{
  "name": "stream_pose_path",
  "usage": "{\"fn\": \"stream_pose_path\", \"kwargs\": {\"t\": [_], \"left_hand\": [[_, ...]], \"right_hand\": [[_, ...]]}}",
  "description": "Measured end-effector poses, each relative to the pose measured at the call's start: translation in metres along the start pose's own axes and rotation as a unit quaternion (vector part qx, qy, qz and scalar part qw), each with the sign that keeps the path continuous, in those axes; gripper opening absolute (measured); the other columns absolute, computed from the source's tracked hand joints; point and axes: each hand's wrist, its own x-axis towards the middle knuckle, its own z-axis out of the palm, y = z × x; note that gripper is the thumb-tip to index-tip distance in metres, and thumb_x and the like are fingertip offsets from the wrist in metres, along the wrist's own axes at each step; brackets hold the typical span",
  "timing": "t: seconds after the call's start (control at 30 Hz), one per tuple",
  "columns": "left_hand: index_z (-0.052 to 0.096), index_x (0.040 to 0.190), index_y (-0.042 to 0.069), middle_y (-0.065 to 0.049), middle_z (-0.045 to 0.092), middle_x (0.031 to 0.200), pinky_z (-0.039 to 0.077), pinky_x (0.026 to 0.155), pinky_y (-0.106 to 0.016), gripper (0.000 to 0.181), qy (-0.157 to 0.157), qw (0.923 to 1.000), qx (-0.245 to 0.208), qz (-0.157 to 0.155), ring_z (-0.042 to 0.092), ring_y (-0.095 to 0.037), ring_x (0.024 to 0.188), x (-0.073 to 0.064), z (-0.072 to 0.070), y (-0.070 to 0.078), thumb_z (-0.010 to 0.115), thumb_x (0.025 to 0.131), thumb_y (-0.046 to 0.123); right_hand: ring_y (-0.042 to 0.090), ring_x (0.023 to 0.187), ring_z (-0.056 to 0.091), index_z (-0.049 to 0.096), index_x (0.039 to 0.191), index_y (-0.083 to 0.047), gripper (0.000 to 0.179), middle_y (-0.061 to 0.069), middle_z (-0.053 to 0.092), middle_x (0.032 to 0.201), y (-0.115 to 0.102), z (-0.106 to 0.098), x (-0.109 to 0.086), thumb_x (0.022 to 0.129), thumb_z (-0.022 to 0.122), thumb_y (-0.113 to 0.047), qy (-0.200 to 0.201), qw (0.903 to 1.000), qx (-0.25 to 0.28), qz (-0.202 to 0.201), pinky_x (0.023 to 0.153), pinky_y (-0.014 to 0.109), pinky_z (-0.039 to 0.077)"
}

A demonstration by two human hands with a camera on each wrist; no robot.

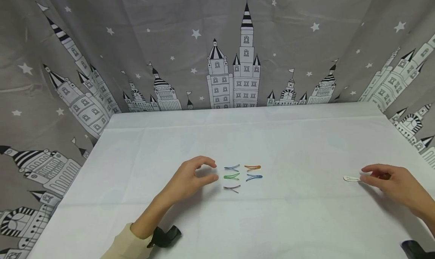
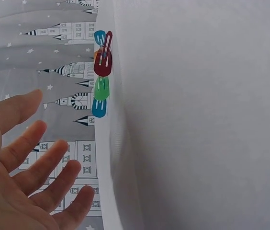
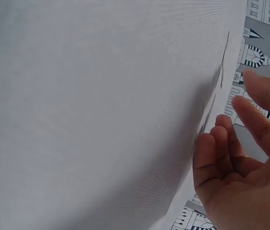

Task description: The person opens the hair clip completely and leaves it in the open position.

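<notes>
Several snap hair clips lie in two columns on the white table. The left column has a blue clip (image 1: pixel 232 168), a green clip (image 1: pixel 231 176) and a dark red clip (image 2: pixel 103 64). An orange clip (image 1: pixel 253 167) and a second blue clip (image 1: pixel 254 177) make up the right column. Just left of them hovers my left hand (image 1: pixel 192 178), thumb and fingers apart, holding nothing. Far to the right lies a white clip (image 1: pixel 351 179), seen almost edge-on in the right wrist view. My right hand (image 1: pixel 394 181) is beside it, fingertips close to its right end, fingers loosely bent.
A white cloth covers the table (image 1: pixel 289 213). Behind and along both sides hangs a grey curtain (image 1: pixel 142 10) printed with castles and stars. Black wrist straps (image 1: pixel 166 236) show at the bottom of the head view.
</notes>
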Motion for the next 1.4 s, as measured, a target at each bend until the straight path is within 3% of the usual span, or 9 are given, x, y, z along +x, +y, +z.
{"fn": "stream_pose_path", "kwargs": {"t": [0.3, 0.43, 0.67, 0.93, 1.4], "left_hand": [[0.069, 0.110, 0.012, -0.003, 0.064, 0.125, 0.037, 0.106, -0.050, 0.027, -0.002, 0.9999, -0.005, -0.010, 0.050, -0.024, 0.127, -0.0010, 0.0002, -0.0002, 0.078, 0.085, 0.019], [0.069, 0.110, 0.012, -0.003, 0.064, 0.125, 0.037, 0.106, -0.050, 0.027, -0.003, 0.9999, -0.007, -0.012, 0.050, -0.024, 0.128, -0.0013, 0.0001, -0.0001, 0.078, 0.085, 0.019], [0.070, 0.110, 0.011, -0.004, 0.064, 0.125, 0.037, 0.107, -0.050, 0.027, -0.004, 1.0000, -0.007, -0.006, 0.051, -0.025, 0.127, -0.0022, 0.0012, -0.0019, 0.078, 0.085, 0.018], [0.070, 0.109, 0.012, -0.004, 0.064, 0.125, 0.038, 0.106, -0.049, 0.026, -0.006, 0.9999, -0.012, 0.001, 0.051, -0.023, 0.125, -0.0024, 0.0026, -0.0036, 0.078, 0.085, 0.018], [0.070, 0.108, 0.012, -0.004, 0.064, 0.125, 0.037, 0.106, -0.049, 0.026, -0.009, 0.9998, -0.016, -0.001, 0.051, -0.023, 0.125, -0.0023, 0.0042, -0.0042, 0.078, 0.085, 0.019]], "right_hand": [[0.022, 0.078, 0.049, 0.063, 0.110, 0.011, 0.034, 0.010, 0.062, 0.089, -0.0005, 0.0015, 0.0053, 0.093, 0.068, -0.018, -0.047, 0.9985, -0.018, 0.023, 0.056, 0.024, 0.041], [0.023, 0.078, 0.051, 0.065, 0.103, 0.011, 0.029, 0.011, 0.065, 0.089, 0.0012, 0.0028, 0.0065, 0.091, 0.070, -0.015, -0.047, 0.9984, -0.027, 0.017, 0.057, 0.024, 0.042], [0.027, 0.078, 0.052, 0.066, 0.097, 0.012, 0.024, 0.011, 0.063, 0.085, -0.0061, 0.0012, 0.0082, 0.089, 0.071, -0.010, -0.054, 0.9974, -0.047, 0.010, 0.065, 0.036, 0.043], [0.025, 0.076, 0.050, 0.064, 0.094, 0.009, 0.020, 0.008, 0.060, 0.083, -0.0057, 0.0012, 0.0058, 0.090, 0.069, -0.009, -0.054, 0.9971, -0.050, 0.015, 0.062, 0.031, 0.042], [0.028, 0.080, 0.050, 0.066, 0.096, 0.008, 0.018, 0.011, 0.061, 0.088, -0.0057, -0.0004, 0.0056, 0.091, 0.068, -0.009, -0.067, 0.9967, -0.045, 0.011, 0.066, 0.035, 0.043]]}}
